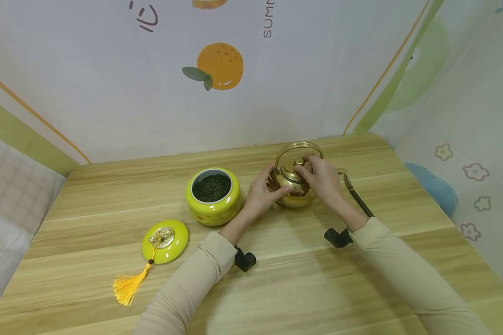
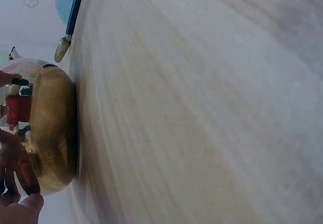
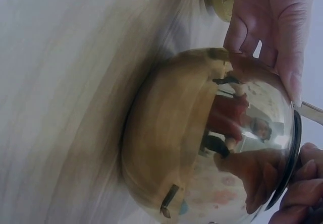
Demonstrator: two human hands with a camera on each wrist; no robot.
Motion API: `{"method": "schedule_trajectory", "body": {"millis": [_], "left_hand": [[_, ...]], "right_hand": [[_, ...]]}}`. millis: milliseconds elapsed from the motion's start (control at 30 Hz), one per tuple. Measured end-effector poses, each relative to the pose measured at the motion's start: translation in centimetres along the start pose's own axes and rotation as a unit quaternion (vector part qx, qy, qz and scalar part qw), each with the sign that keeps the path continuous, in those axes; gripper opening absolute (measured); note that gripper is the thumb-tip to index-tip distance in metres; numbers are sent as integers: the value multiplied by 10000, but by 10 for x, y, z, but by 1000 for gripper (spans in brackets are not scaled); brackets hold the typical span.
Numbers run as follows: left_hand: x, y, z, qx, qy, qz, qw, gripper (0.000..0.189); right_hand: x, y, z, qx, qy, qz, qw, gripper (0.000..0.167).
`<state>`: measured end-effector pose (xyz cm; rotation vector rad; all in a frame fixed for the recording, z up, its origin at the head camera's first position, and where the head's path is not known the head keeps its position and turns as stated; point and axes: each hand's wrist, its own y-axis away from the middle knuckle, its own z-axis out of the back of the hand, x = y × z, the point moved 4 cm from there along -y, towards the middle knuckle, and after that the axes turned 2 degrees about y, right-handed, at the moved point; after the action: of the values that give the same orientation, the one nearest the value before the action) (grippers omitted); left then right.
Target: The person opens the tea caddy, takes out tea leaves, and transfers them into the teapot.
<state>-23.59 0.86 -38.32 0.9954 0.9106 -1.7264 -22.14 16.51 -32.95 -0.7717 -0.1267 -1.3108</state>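
Observation:
A shiny golden teapot (image 1: 293,201) with an upright loop handle stands on the wooden table. My left hand (image 1: 260,193) holds its left side, thumb in front and fingers round the body. With my right hand (image 1: 323,179) I pinch the knob of the teapot lid (image 1: 289,172), which sits at the pot's opening. In the right wrist view the left thumb lies near the pot's dark rim (image 3: 290,158). Left of the pot is an uncovered yellow-green canister (image 1: 218,214) holding dark loose tea leaves (image 1: 211,187).
The canister's lid (image 1: 173,253), with a gold ornament and an orange tassel (image 1: 127,286), lies front left on the table. Beside the right forearm rests a spoon (image 1: 360,201) with a dark handle. A printed curtain (image 1: 151,107) hangs behind the table.

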Motion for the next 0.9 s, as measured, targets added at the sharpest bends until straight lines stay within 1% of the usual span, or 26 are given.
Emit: {"method": "schedule_trajectory", "body": {"millis": [233, 367, 633, 900], "left_hand": [[-1, 0, 0, -9, -14, 1, 10000, 77], [-2, 0, 0, 0, -32, -28, 10000, 77], [-3, 0, 0, 12, -7, -54, 10000, 78], [-2, 1, 0, 19, -54, -10, 10000, 78]], "right_hand": [[1, -1, 0, 132, 265, 45, 9996, 28], [0, -2, -1, 188, 273, 34, 9994, 28], [-1, 0, -2, 3, 89, 148, 9999, 27], [-3, 1, -4, -36, 116, 72, 9999, 29]]}}
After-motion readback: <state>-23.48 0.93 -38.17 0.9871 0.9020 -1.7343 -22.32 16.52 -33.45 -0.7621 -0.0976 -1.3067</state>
